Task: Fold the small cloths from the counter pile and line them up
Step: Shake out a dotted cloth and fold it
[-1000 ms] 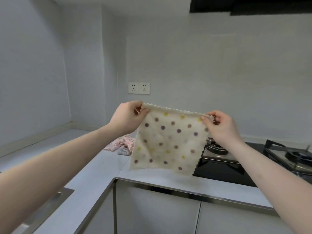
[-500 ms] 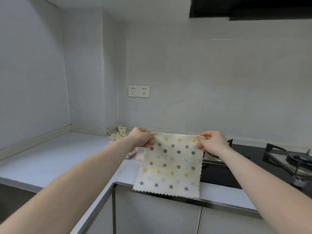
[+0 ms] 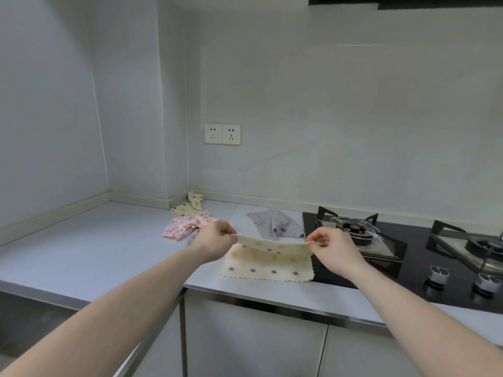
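Cloth (image 3: pixel 268 263), lowered from mid-air, now drapes on the counter (image 3: pixel 109 248) beside the hob (image 3: pixel 408 257); left hand (image 3: pixel 215 242) and right hand (image 3: pixel 330 250) pinch its top corners, ready for folding.

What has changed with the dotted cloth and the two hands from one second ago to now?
Both hands lowered the cream dotted cloth from mid-air toward the counter; its lower part now lies on the counter near the front edge, beside the stove. The left hand and right hand still pinch its top corners, nothing let go. The pink cloth stayed on the counter.
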`<action>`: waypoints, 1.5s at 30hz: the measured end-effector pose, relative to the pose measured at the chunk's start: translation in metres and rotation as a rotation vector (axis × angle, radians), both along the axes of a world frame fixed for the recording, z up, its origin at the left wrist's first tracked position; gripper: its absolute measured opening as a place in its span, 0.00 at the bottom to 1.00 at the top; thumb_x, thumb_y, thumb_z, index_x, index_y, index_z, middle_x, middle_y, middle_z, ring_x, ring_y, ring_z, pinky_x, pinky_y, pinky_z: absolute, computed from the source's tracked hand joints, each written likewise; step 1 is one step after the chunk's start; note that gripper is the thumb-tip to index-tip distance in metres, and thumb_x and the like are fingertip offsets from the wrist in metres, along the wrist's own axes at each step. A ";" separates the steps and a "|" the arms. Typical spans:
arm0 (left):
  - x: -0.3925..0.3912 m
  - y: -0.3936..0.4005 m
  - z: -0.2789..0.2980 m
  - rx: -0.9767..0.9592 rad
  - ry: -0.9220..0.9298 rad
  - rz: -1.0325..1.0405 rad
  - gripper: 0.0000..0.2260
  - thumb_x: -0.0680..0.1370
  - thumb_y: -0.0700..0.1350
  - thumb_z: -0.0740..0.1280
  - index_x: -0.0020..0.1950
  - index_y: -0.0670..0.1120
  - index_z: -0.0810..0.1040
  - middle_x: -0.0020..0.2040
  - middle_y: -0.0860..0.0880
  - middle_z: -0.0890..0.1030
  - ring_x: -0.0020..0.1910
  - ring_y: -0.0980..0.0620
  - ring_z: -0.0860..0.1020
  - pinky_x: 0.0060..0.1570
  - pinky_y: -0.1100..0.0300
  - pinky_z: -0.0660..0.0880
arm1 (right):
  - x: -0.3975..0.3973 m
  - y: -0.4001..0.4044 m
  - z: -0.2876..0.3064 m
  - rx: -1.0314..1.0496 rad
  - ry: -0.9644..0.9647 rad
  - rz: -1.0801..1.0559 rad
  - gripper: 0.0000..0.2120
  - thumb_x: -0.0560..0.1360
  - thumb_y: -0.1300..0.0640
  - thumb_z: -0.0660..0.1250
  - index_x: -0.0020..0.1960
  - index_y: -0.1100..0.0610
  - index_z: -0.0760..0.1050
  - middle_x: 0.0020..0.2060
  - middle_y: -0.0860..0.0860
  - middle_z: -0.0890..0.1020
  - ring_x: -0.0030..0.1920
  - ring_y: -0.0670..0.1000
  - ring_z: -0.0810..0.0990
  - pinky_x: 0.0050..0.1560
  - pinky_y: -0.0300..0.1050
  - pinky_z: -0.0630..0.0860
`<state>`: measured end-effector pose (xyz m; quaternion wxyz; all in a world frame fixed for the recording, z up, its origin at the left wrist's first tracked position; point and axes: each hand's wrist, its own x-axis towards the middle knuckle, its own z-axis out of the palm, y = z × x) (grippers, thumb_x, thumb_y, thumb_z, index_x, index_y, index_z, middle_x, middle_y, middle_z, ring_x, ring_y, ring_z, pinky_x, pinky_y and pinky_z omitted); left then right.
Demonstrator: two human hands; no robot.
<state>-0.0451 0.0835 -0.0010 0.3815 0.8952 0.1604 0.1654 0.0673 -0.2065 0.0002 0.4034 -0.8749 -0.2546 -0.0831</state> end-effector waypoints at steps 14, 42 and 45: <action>-0.021 -0.003 -0.068 0.176 0.034 -0.081 0.10 0.75 0.47 0.68 0.53 0.54 0.86 0.66 0.56 0.81 0.65 0.56 0.78 0.66 0.64 0.72 | -0.001 -0.008 -0.054 -0.316 -0.090 0.030 0.12 0.74 0.57 0.67 0.41 0.40 0.81 0.46 0.35 0.83 0.50 0.39 0.79 0.53 0.41 0.77; -0.027 -0.027 -0.096 0.454 -0.229 -0.146 0.09 0.71 0.57 0.64 0.36 0.54 0.79 0.30 0.55 0.75 0.36 0.54 0.75 0.48 0.63 0.70 | 0.001 -0.011 -0.096 -0.016 -0.163 0.028 0.13 0.71 0.57 0.75 0.29 0.47 0.80 0.36 0.43 0.82 0.48 0.40 0.78 0.46 0.38 0.72; -0.029 -0.022 -0.091 0.319 -0.321 -0.074 0.09 0.71 0.54 0.67 0.34 0.52 0.78 0.31 0.55 0.76 0.36 0.53 0.75 0.36 0.63 0.68 | -0.001 -0.011 -0.094 0.026 -0.163 0.037 0.07 0.73 0.53 0.76 0.38 0.43 0.82 0.41 0.41 0.83 0.49 0.39 0.79 0.48 0.38 0.75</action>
